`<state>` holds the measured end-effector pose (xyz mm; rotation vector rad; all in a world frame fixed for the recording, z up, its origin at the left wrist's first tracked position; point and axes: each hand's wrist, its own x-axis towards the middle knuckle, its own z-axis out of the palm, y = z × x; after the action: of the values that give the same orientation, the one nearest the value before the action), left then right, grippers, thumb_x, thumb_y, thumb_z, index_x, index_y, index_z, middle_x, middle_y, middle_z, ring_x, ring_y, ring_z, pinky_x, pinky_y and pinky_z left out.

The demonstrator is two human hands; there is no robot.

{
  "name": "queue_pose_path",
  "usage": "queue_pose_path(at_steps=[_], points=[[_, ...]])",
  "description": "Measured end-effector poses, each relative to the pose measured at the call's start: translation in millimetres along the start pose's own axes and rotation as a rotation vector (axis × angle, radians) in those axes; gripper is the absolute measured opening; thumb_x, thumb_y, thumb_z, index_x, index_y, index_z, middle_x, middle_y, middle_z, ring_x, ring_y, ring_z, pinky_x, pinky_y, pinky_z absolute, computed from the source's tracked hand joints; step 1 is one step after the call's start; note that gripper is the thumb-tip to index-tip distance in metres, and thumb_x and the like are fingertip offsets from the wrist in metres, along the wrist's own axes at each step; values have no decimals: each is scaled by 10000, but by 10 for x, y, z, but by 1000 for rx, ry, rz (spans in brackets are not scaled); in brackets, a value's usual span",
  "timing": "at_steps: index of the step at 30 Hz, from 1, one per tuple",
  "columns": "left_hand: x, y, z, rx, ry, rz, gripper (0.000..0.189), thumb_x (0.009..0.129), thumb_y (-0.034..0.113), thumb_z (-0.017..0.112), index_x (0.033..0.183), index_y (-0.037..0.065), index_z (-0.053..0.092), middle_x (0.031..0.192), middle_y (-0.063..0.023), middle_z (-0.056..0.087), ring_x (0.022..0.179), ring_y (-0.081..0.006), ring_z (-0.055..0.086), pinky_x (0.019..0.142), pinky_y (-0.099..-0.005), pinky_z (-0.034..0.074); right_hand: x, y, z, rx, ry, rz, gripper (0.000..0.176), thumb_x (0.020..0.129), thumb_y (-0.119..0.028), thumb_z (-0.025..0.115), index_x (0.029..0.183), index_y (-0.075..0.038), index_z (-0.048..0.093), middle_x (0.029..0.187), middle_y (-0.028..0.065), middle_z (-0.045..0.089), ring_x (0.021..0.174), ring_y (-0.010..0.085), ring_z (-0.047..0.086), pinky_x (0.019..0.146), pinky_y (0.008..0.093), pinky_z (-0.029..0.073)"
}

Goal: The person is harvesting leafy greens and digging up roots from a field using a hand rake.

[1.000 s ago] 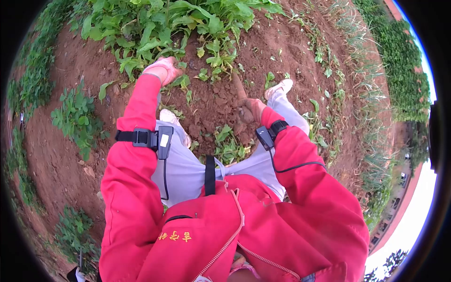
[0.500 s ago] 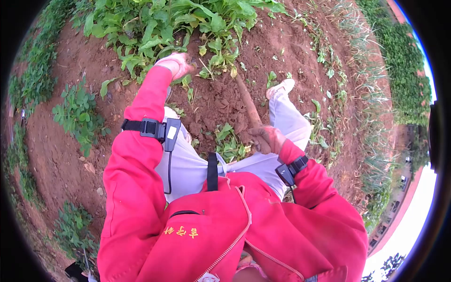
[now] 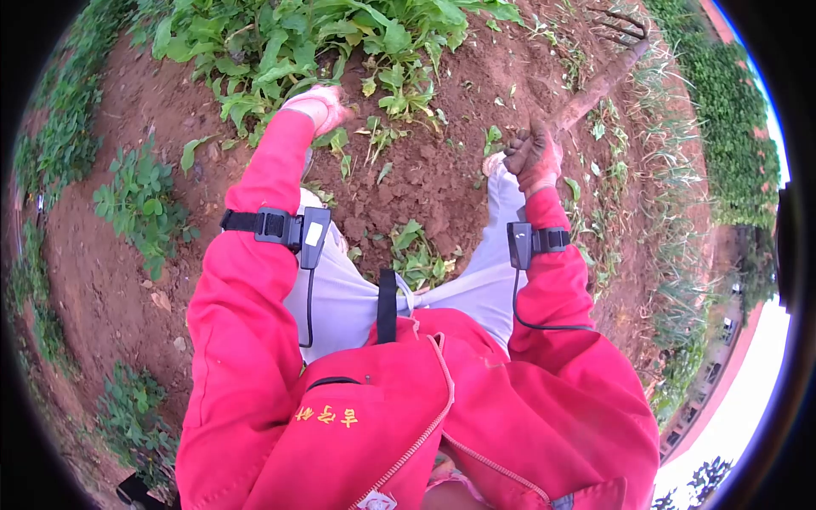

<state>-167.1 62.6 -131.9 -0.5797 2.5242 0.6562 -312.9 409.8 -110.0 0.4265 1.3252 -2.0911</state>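
Note:
My left hand (image 3: pixel 321 109), in a pale pinkish glove, is at the lower edge of the leafy green plants (image 3: pixel 280 51); its fingers are bent, and whatever they hold is hidden. My right hand (image 3: pixel 535 158), in a soil-stained glove, grips the wooden handle of a rake-like tool (image 3: pixel 600 83). The handle slants up and to the right, and the dark metal tines are raised at the upper right, off the dug soil. Loose brown soil (image 3: pixel 416 183) lies between my feet. Small uprooted greens (image 3: pixel 416 255) rest on the ground near my lap.
Thin grassy plants (image 3: pixel 667 161) run along the right side. A low leafy plant (image 3: pixel 144 204) grows at the left, with more greenery (image 3: pixel 68 127) beyond it. My right shoe (image 3: pixel 493 163) is partly visible just left of my right hand. A building stands at the far right.
My right hand has moved up and to the right with the tool, whose tines now show at the upper right. My left hand has shifted slightly upward among the leaves.

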Motion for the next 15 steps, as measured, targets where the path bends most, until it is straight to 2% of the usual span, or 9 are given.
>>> queue_pose_path(at_steps=[2,3,5,6,7,8,10,13,15], points=[[-32,24,-49,-13,14,8,624,756,463,560,1266,115,467,1235,-193,496,1128,-339,488,947,-401,393,132,519,145,32,213,-118,304,794,-330,619,766,-79,450,598,61,431,495,233,483,424,362,403],[-37,32,-59,-30,19,7,621,756,456,562,1266,115,467,1240,-193,491,1130,-339,487,948,-400,393,34,876,223,-63,269,-192,296,793,-302,615,765,-56,453,599,84,449,492,245,498,429,374,424],[-61,38,-61,-60,26,7,616,755,443,566,1266,114,467,1250,-193,481,1132,-338,484,949,-398,391,-303,1719,222,-302,369,75,259,750,-213,645,811,-35,466,595,103,503,484,258,527,432,404,446],[-41,21,-67,-57,23,10,617,755,442,567,1268,115,465,1256,-193,475,1133,-336,483,950,-397,391,-246,2320,-182,-328,251,427,197,736,-143,629,804,-43,473,582,91,505,491,253,524,441,395,434],[-15,-13,-40,-55,18,13,617,756,441,568,1269,115,464,1262,-192,470,1133,-335,483,951,-396,390,-475,2441,-212,-207,44,735,142,731,-89,601,790,-54,476,580,80,492,498,244,511,457,369,414],[-16,-1,-51,-53,14,18,617,756,441,569,1270,116,462,1268,-191,464,1134,-333,483,952,-395,389,-537,2507,-221,-188,39,803,104,756,-82,562,783,-75,462,568,69,467,495,235,487,470,350,395],[-72,-44,-25,-38,56,7,622,757,457,571,1259,103,472,1246,-197,486,1125,-333,488,956,-390,382,-361,2425,-208,38,17,875,98,789,-101,525,756,-89,433,565,59,442,482,215,458,465,330,393],[-80,-90,-50,-34,37,-11,630,757,462,575,1255,90,475,1232,-197,500,1127,-331,489,956,-385,380,-243,1962,-191,-200,27,913,123,807,-83,493,728,-100,401,558,21,431,458,151,425,432,284,369],[-147,-114,-62,-38,56,-46,633,757,462,577,1250,79,477,1233,-188,505,1127,-327,492,951,-381,384,-496,1791,-167,-201,30,855,134,806,-79,517,732,-100,407,557,12,435,450,139,427,427,276,367]])
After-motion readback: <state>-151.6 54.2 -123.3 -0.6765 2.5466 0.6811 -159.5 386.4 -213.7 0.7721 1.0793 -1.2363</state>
